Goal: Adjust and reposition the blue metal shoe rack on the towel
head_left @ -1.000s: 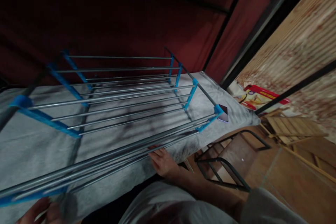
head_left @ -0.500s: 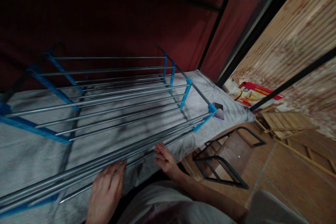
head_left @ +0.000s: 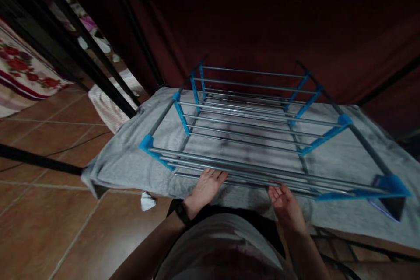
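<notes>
A shoe rack (head_left: 252, 135) of grey metal rods in blue plastic brackets lies across a grey blanket in front of me. At its near side, my left hand (head_left: 208, 185) reaches over the lowest front rod (head_left: 187, 176), its fingers curled down on it. That rod's left end shows free, apart from the blue bracket (head_left: 160, 159). Further right, my right hand (head_left: 285, 203) is turned palm up, with fingertips and thumb closed around the same front rods. The hands partly hide the rod's middle.
The grey blanket (head_left: 121, 153) covers a surface framed by black metal bars (head_left: 39, 159). A phone (head_left: 389, 205) lies beneath the rack's right front bracket (head_left: 390, 186). A white scrap (head_left: 148, 201) is on the tiled floor, and a dark red curtain (head_left: 249, 30) hangs behind.
My view has swung left, bringing the rack's left end and the floor there into sight. Both hands stay at the front rods.
</notes>
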Tool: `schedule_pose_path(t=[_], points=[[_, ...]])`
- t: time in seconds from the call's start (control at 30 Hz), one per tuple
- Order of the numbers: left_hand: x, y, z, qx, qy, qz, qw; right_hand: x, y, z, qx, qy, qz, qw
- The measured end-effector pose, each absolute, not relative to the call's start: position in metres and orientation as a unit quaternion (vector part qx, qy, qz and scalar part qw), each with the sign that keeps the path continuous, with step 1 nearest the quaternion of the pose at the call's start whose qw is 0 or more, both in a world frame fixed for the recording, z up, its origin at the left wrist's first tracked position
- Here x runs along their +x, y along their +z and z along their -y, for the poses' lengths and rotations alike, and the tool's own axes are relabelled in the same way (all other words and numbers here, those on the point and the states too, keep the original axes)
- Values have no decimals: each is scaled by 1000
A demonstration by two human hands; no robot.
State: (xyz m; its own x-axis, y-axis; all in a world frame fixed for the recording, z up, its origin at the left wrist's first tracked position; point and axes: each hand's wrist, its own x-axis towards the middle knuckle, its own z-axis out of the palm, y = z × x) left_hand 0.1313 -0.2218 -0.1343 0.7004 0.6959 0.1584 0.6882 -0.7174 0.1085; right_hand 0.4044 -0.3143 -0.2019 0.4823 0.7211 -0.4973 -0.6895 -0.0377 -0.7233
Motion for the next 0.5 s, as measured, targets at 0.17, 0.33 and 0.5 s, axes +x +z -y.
schedule_pose_path(t=[0.17, 0.33, 0.5], points=[[131, -126, 225, 923, 74, -377, 19, 407, -190, 321, -510, 497, -2, 702], [135, -127, 226, 933, 81, -350, 25, 399, -175, 324, -492, 489, -9, 720], [156, -135, 220, 952, 78, -295, 20, 392, -157, 323, -454, 508, 39, 731]])
